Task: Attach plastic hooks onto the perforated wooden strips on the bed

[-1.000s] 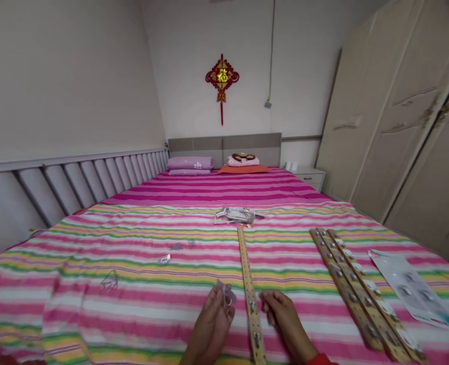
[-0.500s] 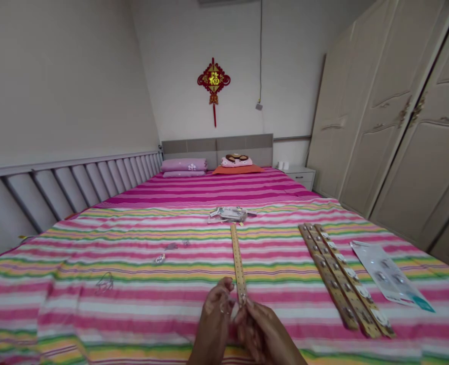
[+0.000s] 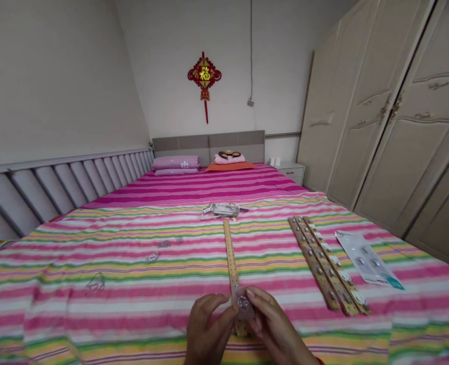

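Note:
A small see-through plastic packet with shiny metal rings or clips in it is up between my two hands. My right hand pinches its right edge between thumb and fingers. At the left edge, the thumb of my left hand presses on it, the other fingers curled and partly hidden. Beneath the hands lies a narrow wooden strip with rows of small holes, pointing away from me. The packet covers part of its near end.
Three strips bearing metal and white discs lie to the right, beside a clear blister pack. Plastic packets sit beyond the wooden strip. Small clear pieces and a crumpled clear wrapper rest leftward on the striped bedspread.
The packet now shows flat between my hands, with its metal contents facing me. My left hand has turned and its fingers have curled. The view has swung slightly right.

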Action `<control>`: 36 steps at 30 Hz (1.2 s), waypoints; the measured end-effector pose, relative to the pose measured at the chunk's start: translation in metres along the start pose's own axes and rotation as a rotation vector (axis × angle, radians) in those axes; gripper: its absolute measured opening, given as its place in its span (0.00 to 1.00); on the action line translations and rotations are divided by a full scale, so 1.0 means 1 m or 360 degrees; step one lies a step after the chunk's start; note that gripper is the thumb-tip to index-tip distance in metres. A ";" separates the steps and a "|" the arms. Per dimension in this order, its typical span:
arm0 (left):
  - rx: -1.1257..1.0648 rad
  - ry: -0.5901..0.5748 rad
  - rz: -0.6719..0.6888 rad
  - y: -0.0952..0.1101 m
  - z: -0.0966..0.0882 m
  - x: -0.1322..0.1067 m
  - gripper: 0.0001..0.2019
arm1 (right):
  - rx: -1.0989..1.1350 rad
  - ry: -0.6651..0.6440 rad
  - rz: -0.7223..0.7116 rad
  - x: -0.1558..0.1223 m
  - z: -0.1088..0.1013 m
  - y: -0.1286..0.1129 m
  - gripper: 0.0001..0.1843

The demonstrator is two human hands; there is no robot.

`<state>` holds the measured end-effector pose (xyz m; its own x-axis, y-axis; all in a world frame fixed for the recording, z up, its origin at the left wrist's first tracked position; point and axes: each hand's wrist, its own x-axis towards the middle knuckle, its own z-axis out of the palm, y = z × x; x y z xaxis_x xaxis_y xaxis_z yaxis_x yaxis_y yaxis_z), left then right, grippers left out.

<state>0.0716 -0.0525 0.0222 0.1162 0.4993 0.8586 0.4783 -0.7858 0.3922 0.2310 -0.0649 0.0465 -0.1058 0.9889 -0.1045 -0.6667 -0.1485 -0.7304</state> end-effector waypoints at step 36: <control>-0.2450 0.0573 -0.2755 0.035 0.059 0.016 0.13 | -0.0557 0.0232 -0.0206 0.014 -0.006 0.018 0.23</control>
<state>0.1421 -0.0504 0.0302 0.2905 0.8273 -0.4809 -0.8502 0.4537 0.2670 0.2221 -0.0537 0.0280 0.0849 0.9937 -0.0729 -0.3734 -0.0361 -0.9270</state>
